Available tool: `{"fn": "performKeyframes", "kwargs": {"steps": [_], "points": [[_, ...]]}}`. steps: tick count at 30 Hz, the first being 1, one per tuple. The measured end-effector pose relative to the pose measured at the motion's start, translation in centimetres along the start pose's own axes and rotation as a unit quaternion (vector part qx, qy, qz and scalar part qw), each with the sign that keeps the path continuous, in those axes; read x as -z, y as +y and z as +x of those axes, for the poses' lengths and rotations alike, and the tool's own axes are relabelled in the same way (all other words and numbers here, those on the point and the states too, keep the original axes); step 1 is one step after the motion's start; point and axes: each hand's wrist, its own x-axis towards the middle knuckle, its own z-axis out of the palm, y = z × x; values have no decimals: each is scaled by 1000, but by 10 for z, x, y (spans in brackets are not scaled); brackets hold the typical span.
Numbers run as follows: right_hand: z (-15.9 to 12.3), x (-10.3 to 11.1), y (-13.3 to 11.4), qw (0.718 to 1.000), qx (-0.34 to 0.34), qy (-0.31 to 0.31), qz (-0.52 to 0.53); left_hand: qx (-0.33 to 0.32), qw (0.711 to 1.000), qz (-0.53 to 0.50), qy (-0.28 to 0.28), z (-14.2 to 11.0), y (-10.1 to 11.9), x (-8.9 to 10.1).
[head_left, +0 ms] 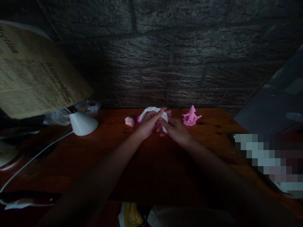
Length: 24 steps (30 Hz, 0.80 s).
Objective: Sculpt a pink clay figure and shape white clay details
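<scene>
A long white strip of what looks like soft modelling clay (150,109) arches over my two hands above the wooden table. My left hand (151,122) lies under and against the strip, its fingers reaching across to the right. On the right, my right hand (175,128) pinches the strip's drooping end, with the thumb on top. The fingers of both hands overlap, so part of the strip is hidden. At the strip's left end a magenta piece (138,119) shows; whether it is joined to the strip I cannot tell. Left of it sits a pale pink lump (129,121).
A pink figure with a pointed top and outstretched arms (191,116) stands right of my hands on the wooden table (208,135). A lamp with a white base (84,123) and newsprint shade (40,72) occupies the left. A dark brick wall (156,63) rises behind.
</scene>
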Motion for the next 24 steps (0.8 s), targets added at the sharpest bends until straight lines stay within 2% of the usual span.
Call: {"fn": "performKeyframes", "kwargs": {"steps": [6, 9, 14, 17, 20, 22, 24], "points": [[0, -2, 0, 998, 30, -57, -20, 82, 991, -28, -99, -6, 4, 1], [0, -2, 1, 996, 26, -87, -15, 102, 988, -31, -114, -6, 4, 4], [0, -1, 2, 993, -22, -104, 42, 77, 994, -19, -69, -4, 3, 4], [0, -1, -1, 991, -40, -95, 83, 55, 998, -15, -14, -2, 3, 2], [-1, 0, -4, 993, -52, -77, 68, 24, 999, -23, 43, 1, 3, 2], [-1, 1, -4, 996, -57, -58, 47, 18, 998, -30, 53, 2, 2, 3], [-1, 2, -3, 997, -49, -42, 44, 30, 998, -37, 32, 1, 3, 3]]}}
